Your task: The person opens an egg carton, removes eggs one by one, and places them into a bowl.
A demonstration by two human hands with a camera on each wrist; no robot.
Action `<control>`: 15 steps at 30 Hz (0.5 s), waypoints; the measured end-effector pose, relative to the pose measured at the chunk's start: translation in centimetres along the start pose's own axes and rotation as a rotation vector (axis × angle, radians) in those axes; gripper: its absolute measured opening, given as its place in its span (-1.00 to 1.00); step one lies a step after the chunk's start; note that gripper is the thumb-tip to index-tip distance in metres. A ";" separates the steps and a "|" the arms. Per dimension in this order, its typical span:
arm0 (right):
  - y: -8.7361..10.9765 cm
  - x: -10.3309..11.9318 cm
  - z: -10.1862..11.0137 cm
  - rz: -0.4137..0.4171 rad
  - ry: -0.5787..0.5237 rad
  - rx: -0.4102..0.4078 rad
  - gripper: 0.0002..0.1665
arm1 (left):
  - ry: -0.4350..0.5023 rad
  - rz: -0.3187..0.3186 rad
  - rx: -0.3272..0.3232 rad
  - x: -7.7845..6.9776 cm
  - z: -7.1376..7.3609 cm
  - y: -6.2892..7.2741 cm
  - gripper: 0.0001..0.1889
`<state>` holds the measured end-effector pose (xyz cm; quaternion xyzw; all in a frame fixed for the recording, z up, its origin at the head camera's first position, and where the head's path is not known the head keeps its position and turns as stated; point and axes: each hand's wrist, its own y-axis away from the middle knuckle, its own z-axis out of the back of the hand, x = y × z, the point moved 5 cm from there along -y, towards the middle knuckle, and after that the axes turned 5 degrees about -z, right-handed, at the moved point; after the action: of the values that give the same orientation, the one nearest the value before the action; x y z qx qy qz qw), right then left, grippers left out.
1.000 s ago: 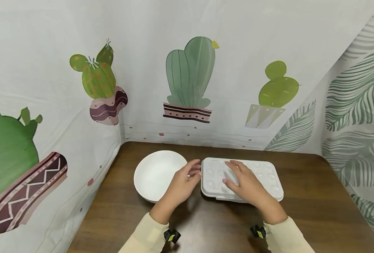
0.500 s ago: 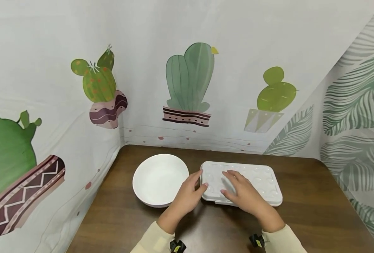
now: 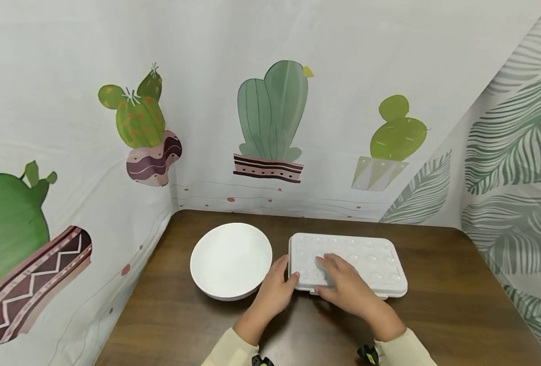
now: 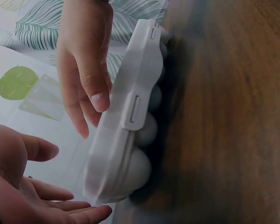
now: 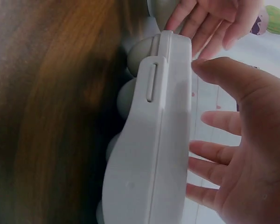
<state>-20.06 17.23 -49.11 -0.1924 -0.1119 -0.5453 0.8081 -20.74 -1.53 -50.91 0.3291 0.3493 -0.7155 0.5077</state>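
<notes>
A white plastic egg box (image 3: 376, 262) lies closed on the table, its lid dimpled with rounded bumps. Rounded cups show along its underside in both wrist views. On its front side sit clip latches, one latch (image 4: 136, 112) in the left wrist view and one latch (image 5: 151, 84) in the right wrist view. My left hand (image 3: 275, 291) is at the box's left end, fingers loosely spread and fingertips right at the edge. My right hand (image 3: 350, 291) lies over the lid's front part, fingers extended above the lid and thumb by the front edge.
A white round bowl (image 3: 231, 262) stands left of the egg box, close to my left hand. The brown wooden table (image 3: 453, 305) ends at a back wall covered by a cactus-printed cloth (image 3: 197, 101). Leaf-printed cloth (image 3: 513, 137) hangs on the right.
My left hand has moved right and toward me, to the egg box's left end. My right hand has drawn back toward the lid's front edge. The camera view shifted slightly.
</notes>
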 end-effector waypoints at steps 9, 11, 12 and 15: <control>0.6 -0.5 -1.4 -0.019 0.103 0.033 0.01 | 0.146 0.131 -0.020 1.9 -1.8 0.0 -0.25; 0.6 -0.6 -1.7 -0.009 0.114 0.027 0.02 | 0.181 0.144 -0.017 2.3 -2.1 -0.1 -0.24; 0.7 -0.5 -1.9 -0.008 0.115 0.030 0.02 | 0.191 0.144 -0.018 2.5 -2.3 -0.2 -0.24; 0.9 -0.3 -2.3 0.004 0.130 0.037 0.04 | 0.211 0.152 -0.021 2.9 -2.5 -0.1 -0.25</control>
<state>-19.40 16.78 -51.47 -0.1418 -0.0688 -0.5528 0.8183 -21.31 -0.82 -54.65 0.4229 0.3823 -0.6326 0.5243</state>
